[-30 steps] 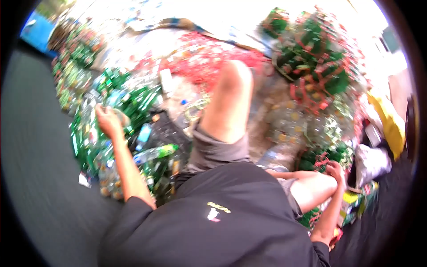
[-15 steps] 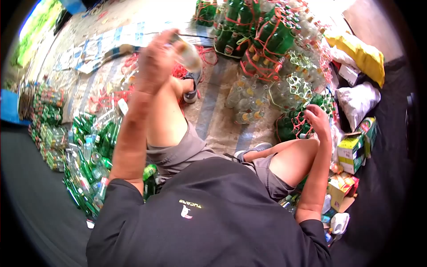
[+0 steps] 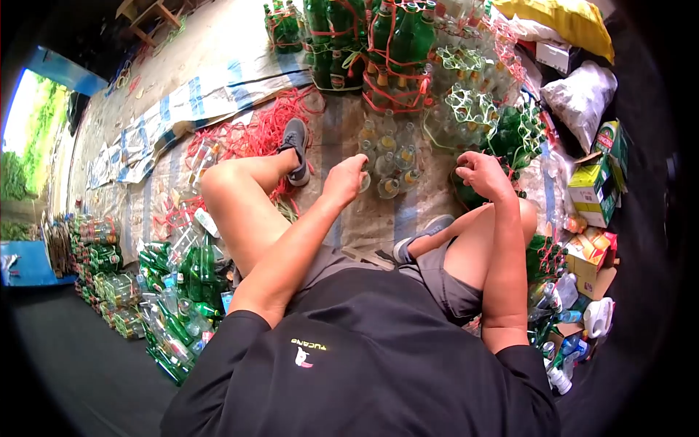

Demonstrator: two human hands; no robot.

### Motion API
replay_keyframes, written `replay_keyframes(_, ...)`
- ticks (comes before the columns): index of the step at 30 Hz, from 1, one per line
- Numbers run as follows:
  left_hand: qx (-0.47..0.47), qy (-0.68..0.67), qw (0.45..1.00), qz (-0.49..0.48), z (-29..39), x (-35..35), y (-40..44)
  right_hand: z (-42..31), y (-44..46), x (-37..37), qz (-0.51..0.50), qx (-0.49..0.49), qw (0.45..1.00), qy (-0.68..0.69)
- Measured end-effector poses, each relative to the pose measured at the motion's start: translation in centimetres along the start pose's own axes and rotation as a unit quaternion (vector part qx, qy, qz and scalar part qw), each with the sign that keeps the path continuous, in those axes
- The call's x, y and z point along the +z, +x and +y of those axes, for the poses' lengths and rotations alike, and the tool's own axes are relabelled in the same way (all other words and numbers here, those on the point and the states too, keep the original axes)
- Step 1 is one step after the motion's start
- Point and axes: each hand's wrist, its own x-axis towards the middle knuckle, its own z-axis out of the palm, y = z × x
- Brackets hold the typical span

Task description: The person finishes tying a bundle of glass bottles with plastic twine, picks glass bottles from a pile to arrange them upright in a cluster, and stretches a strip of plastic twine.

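My left hand (image 3: 344, 180) reaches down at the left side of a group of clear glass bottles (image 3: 387, 162) standing on the ground sheet. Its fingers are closed around a clear glass bottle (image 3: 364, 182), partly hidden by the hand. My right hand (image 3: 483, 175) hangs over dark green bottles (image 3: 466, 194) near my right knee. Its fingers are loosely curled with a gap between thumb and fingers, and no held thing shows. Right behind the clear group stand bottles bundled with red string (image 3: 397, 91) and pale green string (image 3: 470, 105).
A tangle of red plastic string (image 3: 251, 131) lies beyond my left foot. Loose green and clear bottles (image 3: 178, 306) pile up at my left. Beside my right leg are cartons (image 3: 591, 191), a white sack (image 3: 581, 102) and mixed containers. More bundled bottles (image 3: 102, 244) stand far left.
My left hand has come down and to the right, carrying a clear glass bottle from above my left knee to the standing group. My right hand has shifted slightly left, and the view has turned.
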Motion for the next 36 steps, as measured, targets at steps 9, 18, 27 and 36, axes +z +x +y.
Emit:
replay_keyframes(9,-0.036,0.004,0.999,-0.02,-1.1,4.5,1.5,0.2,0.1,-0.3,-0.073,0.045,0.996,-0.015)
replay_keyframes(18,-0.06,-0.024,0.998,-0.028,-3.4,7.2,1.3,0.5,0.3,-0.5,-0.078,0.051,0.994,-0.062)
replay_keyframes(27,-0.057,-0.017,0.998,-0.015,-4.1,7.1,0.7,0.2,0.3,0.0,-0.082,0.022,0.995,-0.042)
replay_keyframes(36,-0.05,0.052,0.994,-0.078,3.2,-0.7,2.3,0.0,-0.6,0.2,-0.097,0.051,0.993,-0.035)
